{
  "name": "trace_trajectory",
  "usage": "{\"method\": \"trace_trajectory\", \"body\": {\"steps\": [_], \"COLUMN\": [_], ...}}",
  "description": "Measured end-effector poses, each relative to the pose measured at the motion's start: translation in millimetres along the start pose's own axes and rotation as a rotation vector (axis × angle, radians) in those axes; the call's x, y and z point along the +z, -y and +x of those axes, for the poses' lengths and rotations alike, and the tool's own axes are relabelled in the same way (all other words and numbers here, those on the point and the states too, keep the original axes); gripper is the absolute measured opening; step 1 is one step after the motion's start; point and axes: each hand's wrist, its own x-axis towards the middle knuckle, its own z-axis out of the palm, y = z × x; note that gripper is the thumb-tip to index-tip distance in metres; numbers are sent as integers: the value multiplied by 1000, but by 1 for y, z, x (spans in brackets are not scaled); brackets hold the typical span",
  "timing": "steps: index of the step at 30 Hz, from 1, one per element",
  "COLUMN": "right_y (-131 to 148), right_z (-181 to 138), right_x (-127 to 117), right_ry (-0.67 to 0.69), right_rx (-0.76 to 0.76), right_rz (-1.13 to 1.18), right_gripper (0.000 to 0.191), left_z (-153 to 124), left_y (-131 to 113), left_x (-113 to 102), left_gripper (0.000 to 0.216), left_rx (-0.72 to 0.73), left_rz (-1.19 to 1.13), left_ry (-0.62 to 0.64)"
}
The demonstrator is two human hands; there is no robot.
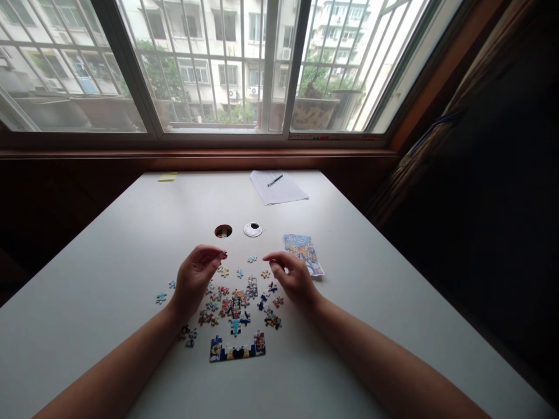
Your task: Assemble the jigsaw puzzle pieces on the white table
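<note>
White table [109, 279] stands under a wide window, with loose puzzle pieces [236, 297] scattered near its middle and a joined strip of pieces [237, 347] nearer to the person. Left hand [194, 279] pinches one small piece [223, 254] at its fingertips, above the scatter. Right hand [293, 278] hovers with curled fingers holding nothing visible, just beside the picture card [304, 253].

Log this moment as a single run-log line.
left hand: pinches puzzle piece | right hand: over loose pieces, hold unclear | joined strip near table edge
</note>
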Motion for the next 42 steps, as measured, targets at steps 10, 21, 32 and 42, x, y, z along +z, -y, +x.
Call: {"method": "trace_trajectory", "body": {"steps": [10,21,32,42], "right_y": [-10,-7,-6,-4], "right_z": [2,0,-1,-1], "right_x": [-7,-7,-7,-8], "right_ry": [-21,20,33,73], "right_rx": [203,180,163,137], "right_rz": [211,185,160,152], "right_gripper": [23,23,23,23], "left_z": [-2,-3,-4,-6], "left_y": [-6,-11,-18,-16], "left_x": [1,0,2,1], "left_gripper": [15,23,28,22], "left_rx": [83,56,38,49], "left_rz": [49,94,103,164], "left_ry": [27,87,112,191]}}
